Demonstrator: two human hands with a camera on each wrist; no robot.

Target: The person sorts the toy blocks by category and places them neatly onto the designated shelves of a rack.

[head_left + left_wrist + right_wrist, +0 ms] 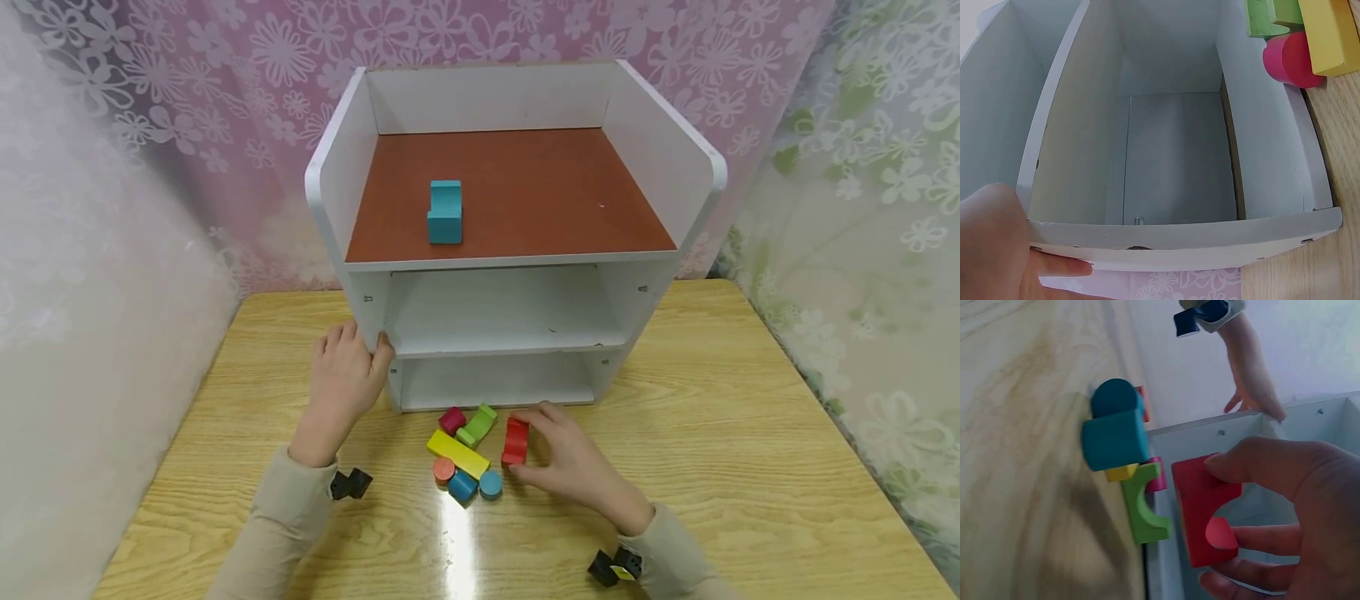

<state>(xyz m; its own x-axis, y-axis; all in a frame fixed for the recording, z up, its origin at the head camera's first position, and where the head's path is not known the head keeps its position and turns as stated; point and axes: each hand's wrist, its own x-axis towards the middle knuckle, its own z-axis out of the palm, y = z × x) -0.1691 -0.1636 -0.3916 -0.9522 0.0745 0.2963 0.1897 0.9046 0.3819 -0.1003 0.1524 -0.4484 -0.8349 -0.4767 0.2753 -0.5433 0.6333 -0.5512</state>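
Note:
My right hand [566,457] pinches a red arch-shaped block [515,442] between thumb and fingers, just right of a small group of blocks. In the right wrist view the red block's curved notch faces the palm. My left hand [347,375] grips the left side panel of a white shelf unit [510,354], thumb at the front edge and fingers on the outer face. Beside the red block lie a green arch block [477,425], a crimson cylinder [452,420], a yellow bar [458,454], an orange cylinder [443,471], a dark blue cylinder [462,487] and a lighter blue cylinder [491,484].
A teal notched block [446,212] stands on the unit's brown top board [525,192], which has raised white walls on its sides and back. The unit stands on a wooden table [750,433]. Flowered curtains [465,33] hang behind and at both sides.

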